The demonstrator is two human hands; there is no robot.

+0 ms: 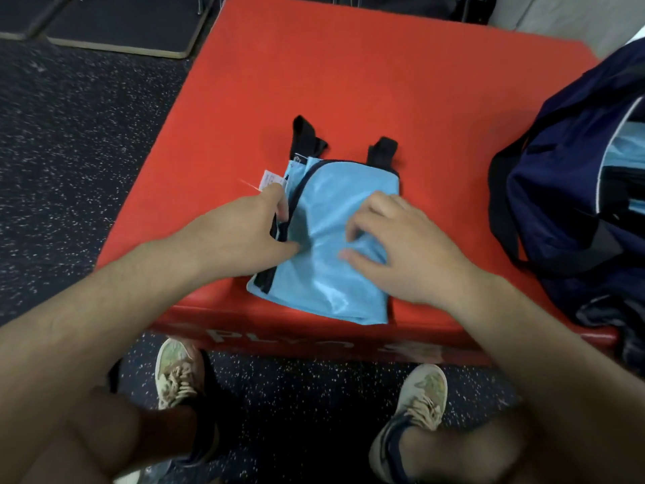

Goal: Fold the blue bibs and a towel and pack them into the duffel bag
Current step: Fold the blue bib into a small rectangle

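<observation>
A light blue bib (pixel 328 204) with black trim lies folded on the red plyo box (pixel 349 82), near its front edge, with two black straps sticking out at the far end. My left hand (pixel 251 228) grips the bib's left edge at the black trim, beside a white label. My right hand (pixel 394 246) has its fingers curled into the cloth on the right side and bunches it. The navy duffel bag (pixel 576 190) sits open at the right of the box, with light blue cloth showing inside.
Dark speckled rubber floor (pixel 69 151) surrounds the box. Black mats (pixel 122 26) lie on the floor at the far left. My two shoes stand below the box's front edge. Dark striped cloth (pixel 610 316) lies at the box's right front corner.
</observation>
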